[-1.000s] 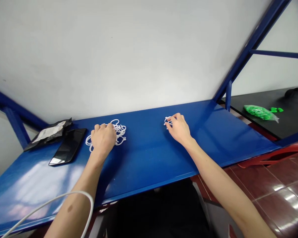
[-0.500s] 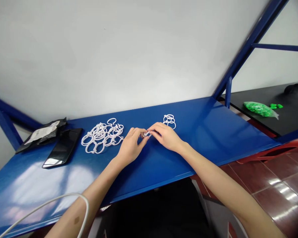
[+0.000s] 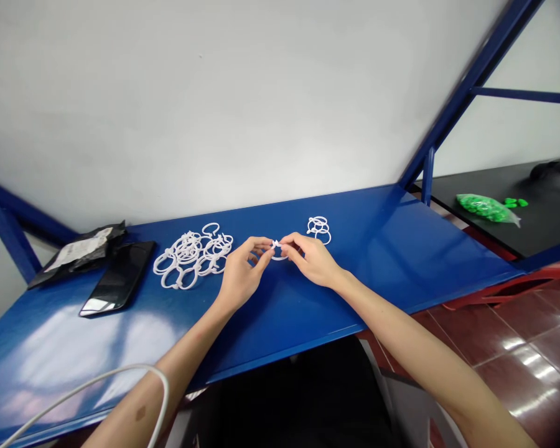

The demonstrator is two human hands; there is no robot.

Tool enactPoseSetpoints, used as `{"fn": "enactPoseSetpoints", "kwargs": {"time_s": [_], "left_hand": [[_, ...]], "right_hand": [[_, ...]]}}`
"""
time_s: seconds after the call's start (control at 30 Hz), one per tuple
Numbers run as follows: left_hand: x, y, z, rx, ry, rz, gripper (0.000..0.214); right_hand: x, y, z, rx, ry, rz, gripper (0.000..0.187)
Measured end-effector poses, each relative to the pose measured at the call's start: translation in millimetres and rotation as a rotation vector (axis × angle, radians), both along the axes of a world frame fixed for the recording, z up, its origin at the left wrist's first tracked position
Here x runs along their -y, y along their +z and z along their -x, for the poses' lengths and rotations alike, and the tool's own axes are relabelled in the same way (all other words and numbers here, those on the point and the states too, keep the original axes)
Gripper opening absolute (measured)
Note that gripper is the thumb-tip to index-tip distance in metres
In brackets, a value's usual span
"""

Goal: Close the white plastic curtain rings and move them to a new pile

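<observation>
Between the fingertips of both hands is a white plastic curtain ring (image 3: 279,259), its clasp end up and its curve toward me. My left hand (image 3: 242,270) is closed in a pinch on the ring's left side. From the right, my right hand (image 3: 313,260) pinches the other side, thumb and fingers together. A loose pile of similar white curtain rings (image 3: 186,250) lies left of my left hand. Several more rings form a small cluster (image 3: 318,225) just beyond my right hand. Fingers partly cover the clasp, so I cannot tell whether it is fastened.
A blue table (image 3: 378,249) lies under the hands, against a pale wall. At left are a black phone (image 3: 121,277) and a black plastic package (image 3: 81,249). A white cable (image 3: 93,378) crosses my left forearm. Rightward, a bag of green pieces (image 3: 485,207) rests on a black table.
The ring in my fingers has turned, so its curve now shows below the fingertips. My hands have shifted slightly apart, both still pinching it.
</observation>
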State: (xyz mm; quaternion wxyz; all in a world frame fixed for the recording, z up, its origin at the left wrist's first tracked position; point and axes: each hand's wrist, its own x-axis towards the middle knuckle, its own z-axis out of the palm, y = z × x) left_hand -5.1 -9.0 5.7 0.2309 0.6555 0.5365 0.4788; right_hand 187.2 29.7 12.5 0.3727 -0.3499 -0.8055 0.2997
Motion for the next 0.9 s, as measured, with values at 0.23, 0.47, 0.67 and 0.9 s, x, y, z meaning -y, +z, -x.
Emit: {"fn": "enactPoseSetpoints", "kwargs": {"time_s": [0.23, 0.47, 0.67, 0.9], "left_hand": [[3, 0.5, -4, 0.017, -0.031, 0.021, 0.018], [2, -7.2, 0, -0.028, -0.056, -0.023, 0.013], [6, -9.8, -1, -0.144, -0.067, -0.235, 0.015], [2, -7.2, 4, -0.361, -0.098, -0.349, 0.012]], "right_hand": [[2, 1.9, -1, 0.101, 0.009, -0.020, 0.022], [6, 0.1, 0, 0.145, 0.072, -0.062, 0.021], [7, -5.2, -1, 0.217, 0.128, -0.125, 0.021], [2, -9.6, 2, 0.198, 0.095, -0.162, 0.019]]}}
